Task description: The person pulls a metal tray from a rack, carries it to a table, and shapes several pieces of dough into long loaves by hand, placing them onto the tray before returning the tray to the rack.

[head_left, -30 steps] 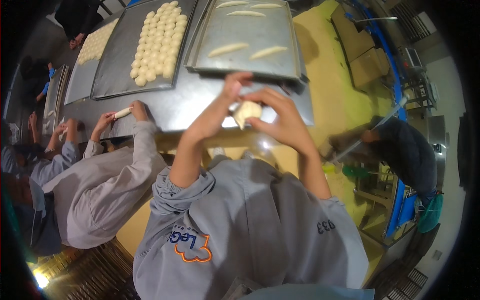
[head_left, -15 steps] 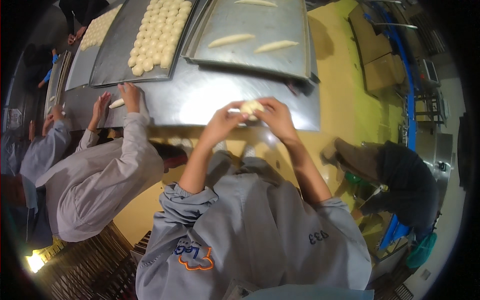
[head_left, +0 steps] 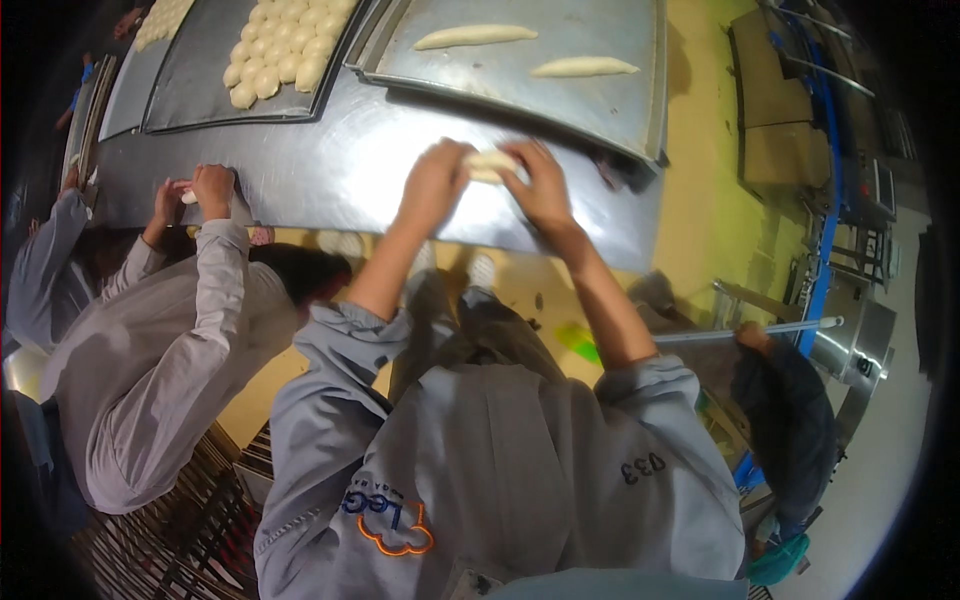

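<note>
A short pale piece of dough (head_left: 487,167), longer than it is wide, is held between my two hands over the steel table (head_left: 330,170). My left hand (head_left: 437,180) closes on its left end. From the other side my right hand (head_left: 540,185) grips it, thumb at the near side and fingers over the far side. A crease runs along the dough. Beyond my hands, a metal baking tray (head_left: 450,75) bears long, tapered dough sticks, among them one at its left (head_left: 476,37) and one at its right (head_left: 585,67).
Left of the baking tray, a dark tray (head_left: 190,90) carries many round dough balls (head_left: 285,45). A co-worker in grey (head_left: 170,350) works dough at the table on my left. Another person in dark clothing (head_left: 790,410) holds a long pole on my right. Cardboard boxes (head_left: 785,160) stand beyond the table.
My hands have moved farther over the table, and the dough between them has gone from a rounded lump to a longer shape. The person on the right now holds a pole.
</note>
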Motion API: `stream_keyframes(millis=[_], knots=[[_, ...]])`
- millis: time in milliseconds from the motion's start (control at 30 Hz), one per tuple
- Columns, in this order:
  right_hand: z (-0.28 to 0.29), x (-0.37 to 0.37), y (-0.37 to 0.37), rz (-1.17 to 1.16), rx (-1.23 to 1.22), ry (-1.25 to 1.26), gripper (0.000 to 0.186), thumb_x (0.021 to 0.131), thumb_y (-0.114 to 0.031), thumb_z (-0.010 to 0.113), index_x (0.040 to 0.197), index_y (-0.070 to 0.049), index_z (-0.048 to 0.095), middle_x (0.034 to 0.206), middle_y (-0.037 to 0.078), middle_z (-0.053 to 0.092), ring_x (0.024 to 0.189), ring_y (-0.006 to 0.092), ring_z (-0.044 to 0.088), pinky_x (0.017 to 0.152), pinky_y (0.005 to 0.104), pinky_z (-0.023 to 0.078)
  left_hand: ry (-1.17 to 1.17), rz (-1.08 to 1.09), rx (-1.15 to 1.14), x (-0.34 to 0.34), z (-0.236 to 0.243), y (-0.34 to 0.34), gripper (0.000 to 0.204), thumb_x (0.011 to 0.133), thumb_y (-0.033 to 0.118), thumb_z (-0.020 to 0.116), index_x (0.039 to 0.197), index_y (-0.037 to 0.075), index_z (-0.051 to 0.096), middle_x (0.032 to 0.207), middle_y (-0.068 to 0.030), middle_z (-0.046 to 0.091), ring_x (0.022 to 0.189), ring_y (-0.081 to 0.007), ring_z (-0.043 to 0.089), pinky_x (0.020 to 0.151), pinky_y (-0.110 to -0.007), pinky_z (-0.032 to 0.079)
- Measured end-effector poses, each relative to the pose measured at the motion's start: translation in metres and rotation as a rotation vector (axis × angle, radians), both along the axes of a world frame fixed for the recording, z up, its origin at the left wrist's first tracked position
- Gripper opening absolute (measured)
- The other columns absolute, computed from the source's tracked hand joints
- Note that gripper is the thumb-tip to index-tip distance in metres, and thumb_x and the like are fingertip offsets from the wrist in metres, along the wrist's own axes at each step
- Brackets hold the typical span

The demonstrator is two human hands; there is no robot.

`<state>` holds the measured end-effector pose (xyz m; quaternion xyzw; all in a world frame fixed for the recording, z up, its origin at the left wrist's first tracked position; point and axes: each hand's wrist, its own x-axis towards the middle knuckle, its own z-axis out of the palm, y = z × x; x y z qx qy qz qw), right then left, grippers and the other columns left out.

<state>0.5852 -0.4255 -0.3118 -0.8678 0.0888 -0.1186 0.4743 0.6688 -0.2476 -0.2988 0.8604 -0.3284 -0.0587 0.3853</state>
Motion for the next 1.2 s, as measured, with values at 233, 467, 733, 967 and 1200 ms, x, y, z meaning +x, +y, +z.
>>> stream_keyframes(millis=[233, 467, 733, 967, 1200], knots=[[0.007, -0.024, -0.02, 0.166, -0.391, -0.14, 0.021, 0.086, -0.009, 0.067, 0.106, -0.007, 0.067, 0.107, 0.006, 0.067, 0.103, 0.0261, 0.061, 0.091, 0.04, 0.047, -0.356, -0.287, 0.116, 0.017, -0.005, 0.033, 0.023, 0.086, 0.013, 0.065, 0.109, 0.011, 0.067, 0.101, -0.0053, 0.066, 0.094, -0.0255, 0.062, 0.082, -0.039, 0.049], [0.018, -0.058, -0.041, 0.236, -0.736, -0.036, 0.052, 0.084, -0.036, 0.075, 0.134, -0.037, 0.06, 0.153, 0.009, 0.043, 0.13, 0.0362, 0.049, 0.106, 0.0495, 0.041, -0.461, -0.328, 0.291, 0.017, 0.001, 0.075, 0.031, 0.09, 0.022, 0.064, 0.121, 0.02, 0.069, 0.13, -0.0047, 0.062, 0.127, -0.0235, 0.053, 0.103, -0.043, 0.041], [0.022, -0.062, -0.011, -0.066, -0.375, -0.132, 0.042, 0.085, -0.009, 0.067, 0.126, -0.018, 0.065, 0.135, 0.015, 0.057, 0.123, 0.037, 0.054, 0.105, 0.0456, 0.044, -0.055, -0.032, -0.017, -0.006, 0.007, 0.066, 0.033, 0.086, 0.012, 0.064, 0.119, 0.015, 0.07, 0.128, -0.0102, 0.061, 0.121, -0.0324, 0.054, 0.104, -0.044, 0.04], [-0.003, -0.062, 0.045, 0.039, -0.464, -0.084, 0.042, 0.082, 0.0, 0.059, 0.124, -0.004, 0.062, 0.125, 0.013, 0.063, 0.117, 0.0305, 0.06, 0.102, 0.0417, 0.048, -0.171, -0.193, 0.105, -0.055, -0.006, 0.031, 0.052, 0.082, 0.004, 0.064, 0.134, 0.008, 0.056, 0.128, -0.0128, 0.06, 0.115, -0.0315, 0.058, 0.101, -0.043, 0.044], [0.0, -0.076, 0.048, 0.139, -0.621, -0.016, 0.037, 0.08, -0.001, 0.059, 0.117, -0.004, 0.065, 0.118, 0.013, 0.065, 0.112, 0.0298, 0.061, 0.1, 0.0401, 0.048, -0.125, -0.167, 0.136, -0.067, 0.014, 0.041, 0.042, 0.085, 0.004, 0.062, 0.127, 0.007, 0.062, 0.122, -0.0133, 0.063, 0.112, -0.0328, 0.06, 0.098, -0.042, 0.047]])
